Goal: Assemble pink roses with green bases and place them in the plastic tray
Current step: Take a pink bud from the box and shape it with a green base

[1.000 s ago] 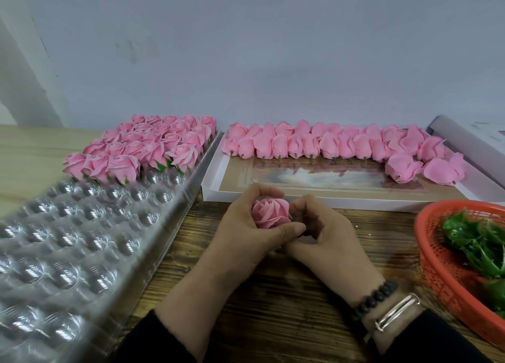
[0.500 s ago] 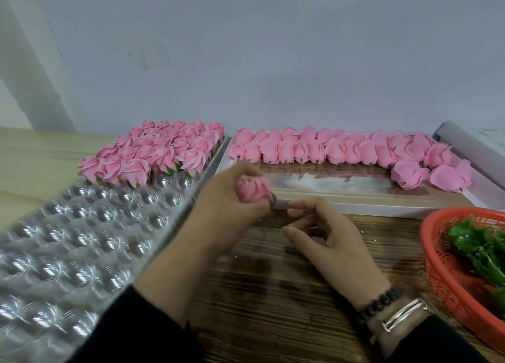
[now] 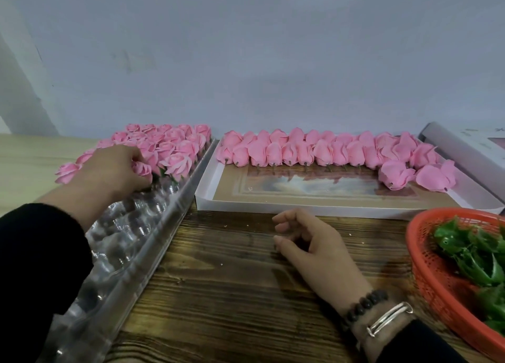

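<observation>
Left arm in a black sleeve [image 3: 41, 256] reaches forward across the clear plastic tray [image 3: 153, 242]. Left hand [image 3: 114, 168] palm-down, knuckles up, fingers curled round a pink rose [image 3: 142, 170], holding it at the near edge of the seated roses [image 3: 169, 144]; whether it sits fully in a cup, cannot tell. Empty cups run from under the wrist back toward the body. Right of that grip, across the tray rim: white box [image 3: 328, 204] with a row of loose pink buds [image 3: 314, 151] along its far side. Right hand [image 3: 311, 242] rests on the wooden table [image 3: 232, 280], fingers loosely curled, holding nothing; bead and metal bracelets [image 3: 379, 312] at the wrist. Right of it: orange basket [image 3: 431, 286] holding green bases [image 3: 472, 256]
</observation>
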